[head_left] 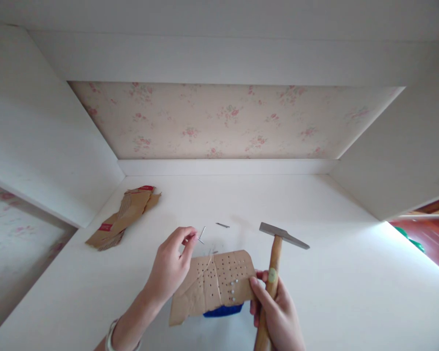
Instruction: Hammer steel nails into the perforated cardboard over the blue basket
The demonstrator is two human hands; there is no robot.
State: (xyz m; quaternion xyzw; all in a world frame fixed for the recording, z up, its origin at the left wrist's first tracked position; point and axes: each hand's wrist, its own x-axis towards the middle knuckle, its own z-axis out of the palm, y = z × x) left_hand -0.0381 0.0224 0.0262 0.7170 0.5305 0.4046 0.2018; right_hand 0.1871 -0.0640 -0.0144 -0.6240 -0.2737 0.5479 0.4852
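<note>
My left hand point(172, 261) is closed in a pinch on thin metal nails point(202, 235), whose ends stick out past the fingertips at differing angles. My right hand point(278, 309) grips the wooden handle of a hammer point(274, 258), its grey metal head up and away from me. The same hand's thumb and fingers pinch the right edge of a piece of cardboard point(195, 304). Rows of small holes dot the cardboard, and several nail heads point(232, 291) stand in it near the right side. Under its near edge shows a blue object point(225, 310), mostly hidden.
A few loose nails point(222, 225) lie on the white tabletop point(332, 292) beyond the cardboard. Torn cardboard scraps point(126, 217) with red print rest at the back left. White panels point(398, 161) rise on both sides, and floral wallpaper point(227, 117) covers the wall behind.
</note>
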